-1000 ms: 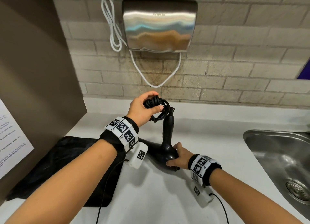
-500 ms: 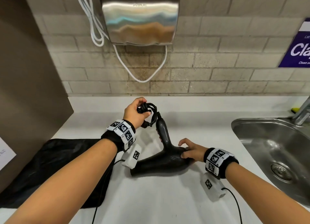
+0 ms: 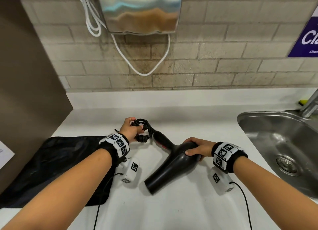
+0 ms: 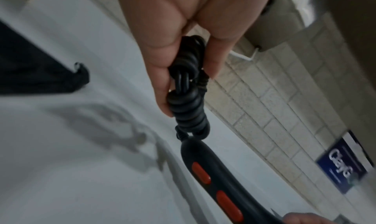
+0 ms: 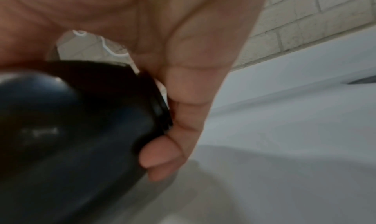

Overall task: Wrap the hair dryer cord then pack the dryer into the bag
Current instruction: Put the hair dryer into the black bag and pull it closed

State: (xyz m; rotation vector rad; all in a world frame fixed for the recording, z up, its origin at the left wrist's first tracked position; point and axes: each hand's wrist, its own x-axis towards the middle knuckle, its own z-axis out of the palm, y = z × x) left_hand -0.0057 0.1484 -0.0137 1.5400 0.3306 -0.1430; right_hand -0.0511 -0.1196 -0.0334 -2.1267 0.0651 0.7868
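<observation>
A black hair dryer [image 3: 169, 166] lies over the white counter, nozzle toward me, handle with red buttons [image 4: 215, 189] pointing away to the left. My right hand [image 3: 196, 149] grips the dryer's rear body [image 5: 77, 118], fingers curled round its back rim. My left hand [image 3: 131, 128] holds the bundled black coiled cord [image 3: 143, 130] at the end of the handle, pinched between thumb and fingers [image 4: 183, 76]. The flat black bag [image 3: 51, 167] lies on the counter to the left, partly under my left forearm.
A steel sink [image 3: 282, 143] with a tap sits at the right. A metal hand dryer [image 3: 139, 9] with a white cable [image 3: 142, 64] hangs on the brick wall. A brown partition [image 3: 25, 92] stands on the left. A blue sign [image 3: 306, 38] is at the right.
The dryer has been tipped from standing on its body to lying down, handle pointing away to the left. My right hand shifted onto the rear body. My left hand kept the cord bundle and lowered.
</observation>
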